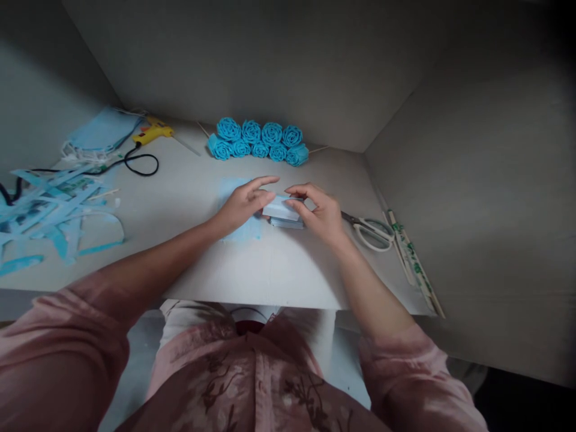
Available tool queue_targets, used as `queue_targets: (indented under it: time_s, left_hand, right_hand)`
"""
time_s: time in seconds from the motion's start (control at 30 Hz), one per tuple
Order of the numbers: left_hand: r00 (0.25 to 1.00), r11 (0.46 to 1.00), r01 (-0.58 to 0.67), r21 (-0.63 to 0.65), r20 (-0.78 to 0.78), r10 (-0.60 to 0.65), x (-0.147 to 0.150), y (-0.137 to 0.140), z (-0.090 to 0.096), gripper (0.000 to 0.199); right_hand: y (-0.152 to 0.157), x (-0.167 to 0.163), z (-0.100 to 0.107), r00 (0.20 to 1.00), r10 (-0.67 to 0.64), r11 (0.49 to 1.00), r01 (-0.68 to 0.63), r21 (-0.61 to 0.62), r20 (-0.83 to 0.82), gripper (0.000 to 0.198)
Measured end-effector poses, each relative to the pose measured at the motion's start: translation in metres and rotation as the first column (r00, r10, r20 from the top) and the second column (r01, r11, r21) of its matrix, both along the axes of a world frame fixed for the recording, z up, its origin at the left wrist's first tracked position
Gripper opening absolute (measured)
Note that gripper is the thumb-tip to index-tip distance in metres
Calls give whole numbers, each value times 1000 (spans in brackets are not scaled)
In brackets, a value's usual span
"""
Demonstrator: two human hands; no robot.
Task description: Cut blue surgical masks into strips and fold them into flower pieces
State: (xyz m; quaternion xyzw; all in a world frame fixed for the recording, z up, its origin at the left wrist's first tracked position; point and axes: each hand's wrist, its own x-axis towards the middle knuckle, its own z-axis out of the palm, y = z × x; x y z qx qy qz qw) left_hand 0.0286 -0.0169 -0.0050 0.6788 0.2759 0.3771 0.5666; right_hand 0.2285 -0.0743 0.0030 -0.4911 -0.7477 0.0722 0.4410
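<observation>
A folded pale blue-white sheet (282, 208), layered like a small pad, is held just above the middle of the table. The thumb of my left hand (245, 204) presses on its left end, with a fingertip showing underneath and the index finger stretched out above. My right hand (321, 213) pinches the right end between thumb and fingers. Under and beside my left hand, a flat light blue sheet (243, 231) lies on the table. Scissors (373, 233) with white handles rest to the right of my right hand, blades pointing toward it.
Several blue rosettes (260, 141) stand in two rows at the back. At the left are a yellow glue gun (155, 131) with a black cord, a stack of blue face masks (101, 132) and loose blue strips (58, 210). Green-marked wrapped sticks (411, 258) lie along the right edge.
</observation>
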Motion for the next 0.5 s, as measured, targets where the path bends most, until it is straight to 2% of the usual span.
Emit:
queue_targets:
  time_s: [0.2,0.33,0.5]
  left_hand:
    - [997,997,-58,46,-56,61,4,-1,-3,32]
    - [995,996,-69,63,-63,73,5,-2,-4,30]
    - [997,997,-72,-23,-28,71,5,-4,0,33]
  right_hand:
    - [2,0,-1,1000,-6,1000,6,-7,-21,18]
    - [2,-1,0,997,-31,999,29,-37,-64,19]
    - [3,-1,1,950,-92,988,50,-146,-298,38]
